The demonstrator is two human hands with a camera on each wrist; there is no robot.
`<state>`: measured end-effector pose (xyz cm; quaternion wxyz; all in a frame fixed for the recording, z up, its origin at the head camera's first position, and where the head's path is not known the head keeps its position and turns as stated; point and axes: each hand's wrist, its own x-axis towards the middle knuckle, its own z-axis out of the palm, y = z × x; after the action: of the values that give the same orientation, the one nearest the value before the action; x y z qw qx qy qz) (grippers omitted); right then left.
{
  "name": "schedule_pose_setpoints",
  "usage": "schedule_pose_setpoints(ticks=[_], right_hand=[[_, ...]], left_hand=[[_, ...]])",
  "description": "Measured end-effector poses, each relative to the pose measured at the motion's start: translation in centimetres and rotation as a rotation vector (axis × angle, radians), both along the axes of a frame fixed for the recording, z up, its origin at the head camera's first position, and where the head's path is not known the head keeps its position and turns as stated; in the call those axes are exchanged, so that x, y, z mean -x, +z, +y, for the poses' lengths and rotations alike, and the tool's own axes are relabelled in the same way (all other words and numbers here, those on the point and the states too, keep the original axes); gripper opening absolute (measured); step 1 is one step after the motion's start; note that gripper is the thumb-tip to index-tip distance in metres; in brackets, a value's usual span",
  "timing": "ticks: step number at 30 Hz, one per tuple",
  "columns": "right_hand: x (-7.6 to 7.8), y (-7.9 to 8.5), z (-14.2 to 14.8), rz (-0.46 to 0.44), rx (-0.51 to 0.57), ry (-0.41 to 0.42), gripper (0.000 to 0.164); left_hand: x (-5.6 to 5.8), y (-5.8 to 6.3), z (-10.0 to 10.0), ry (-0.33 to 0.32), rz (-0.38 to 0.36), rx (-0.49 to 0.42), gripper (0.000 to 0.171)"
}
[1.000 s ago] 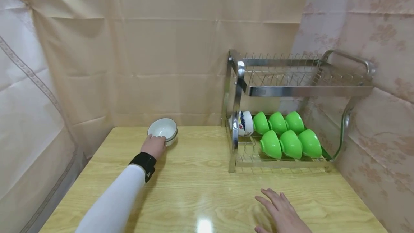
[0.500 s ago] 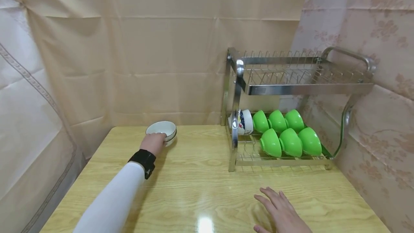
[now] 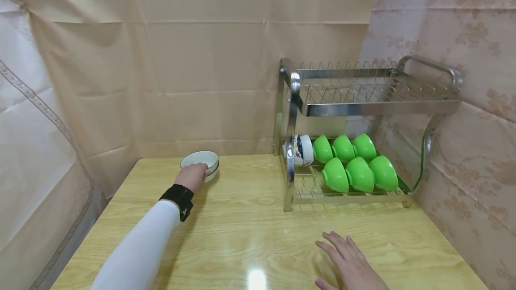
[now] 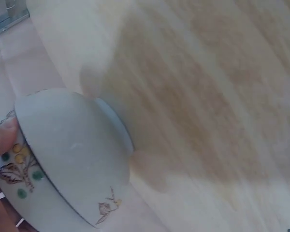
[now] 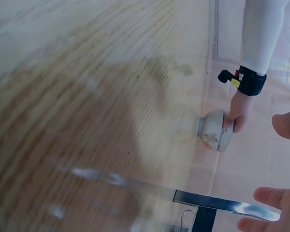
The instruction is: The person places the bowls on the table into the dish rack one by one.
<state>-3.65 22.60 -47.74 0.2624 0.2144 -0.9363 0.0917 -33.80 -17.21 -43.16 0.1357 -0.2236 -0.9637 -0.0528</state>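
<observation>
Two white bowls are stacked at the back left of the table. In the head view my left hand (image 3: 191,176) grips the near rim of the upper bowl (image 3: 207,157), and the lower bowl (image 3: 212,176) shows beneath it. The left wrist view shows my thumb (image 4: 4,137) against the upper bowl's flower-patterned outside (image 4: 20,176); the lower bowl (image 4: 72,145) stands on its foot on the wood. My right hand (image 3: 350,261), fingers spread and holding nothing, hovers over the front right of the table, in front of the rack.
A two-tier metal dish rack (image 3: 379,109) stands at the right. On its lower tier several green bowls (image 3: 360,174) lean on their sides, with patterned white bowls (image 3: 307,150) at the left end. Curtains hang behind the wooden table (image 3: 242,218) and on both sides.
The upper bowl, tilted toward me a second ago, now sits more level on the lower one. My left hand moved slightly with it, still gripping the rim. My right hand stays about the same.
</observation>
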Motion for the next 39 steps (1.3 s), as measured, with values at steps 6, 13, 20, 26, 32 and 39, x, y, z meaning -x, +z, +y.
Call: schedule_pose_setpoints(ticks=[6, 13, 20, 26, 32, 39], right_hand=[[-0.2, 0.5, 0.0, -0.006, 0.004, -0.008, 0.077], [-0.4, 0.9, -0.1, -0.027, 0.023, -0.016, 0.076], [-0.4, 1.3, -0.3, -0.006, 0.037, 0.015, 0.077], [-0.2, 1.5, -0.7, 0.016, 0.04, 0.067, 0.077], [0.2, 1.8, -1.3, 0.028, 0.047, 0.134, 0.078], [0.6, 3.4, -2.1, 0.002, 0.029, 0.19, 0.076]], left_hand=[[0.0, -0.3, -0.1, 0.013, 0.037, 0.009, 0.008], [-0.8, 0.5, -0.7, 0.023, 0.106, -0.027, 0.005], [-3.2, 2.0, -0.7, -0.044, 0.221, -0.021, 0.005], [-7.5, 2.3, 0.9, -0.172, 0.275, 0.01, 0.006], [-12.4, 1.4, 3.4, -0.346, 0.278, 0.031, 0.004], [-17.8, 1.0, 6.8, -0.547, 0.237, 0.144, 0.009]])
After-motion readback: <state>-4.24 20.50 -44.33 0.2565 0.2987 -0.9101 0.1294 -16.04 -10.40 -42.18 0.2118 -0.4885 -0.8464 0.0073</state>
